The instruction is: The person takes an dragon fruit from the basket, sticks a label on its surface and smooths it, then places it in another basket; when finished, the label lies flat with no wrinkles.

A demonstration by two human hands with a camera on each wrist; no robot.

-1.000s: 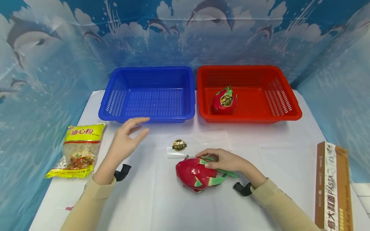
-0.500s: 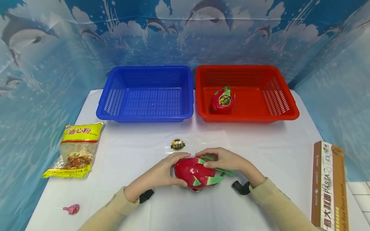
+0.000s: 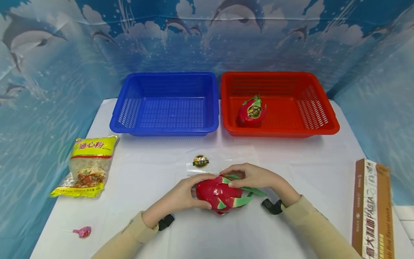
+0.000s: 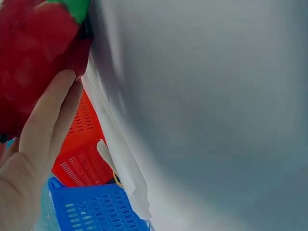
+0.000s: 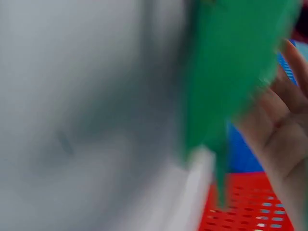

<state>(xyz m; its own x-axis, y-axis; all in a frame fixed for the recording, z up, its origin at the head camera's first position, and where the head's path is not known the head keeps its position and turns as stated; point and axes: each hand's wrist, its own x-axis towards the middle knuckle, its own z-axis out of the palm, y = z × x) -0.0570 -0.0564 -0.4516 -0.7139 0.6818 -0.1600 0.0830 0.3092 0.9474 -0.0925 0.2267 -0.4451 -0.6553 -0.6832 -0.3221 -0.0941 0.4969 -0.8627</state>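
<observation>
A large red dragon fruit (image 3: 215,192) with green-tipped leaves lies on its side on the white table, between both hands. The left hand (image 3: 181,196) holds its left end, fingers on the far side and thumb on the near side. On its leafy right end, the right hand (image 3: 253,177) curls its fingers and thumb. In the left wrist view, fingers (image 4: 55,110) press against the red skin. A blurred green leaf (image 5: 231,72) fills much of the right wrist view beside the right hand (image 5: 281,122). The fruit's underside is hidden.
A blue basket (image 3: 173,133) and a red basket (image 3: 278,133) stand at the back; the red one contains a smaller dragon fruit (image 3: 252,112). A clear wrapper with a gold label (image 3: 201,161), a pasta bag (image 3: 88,167), a lollipop (image 3: 83,232) and a pasta box (image 3: 372,212) lie around.
The left hand has come from above the table near the blue basket, moving right and down onto the dragon fruit's left end. The right hand has stayed on the leafy end.
</observation>
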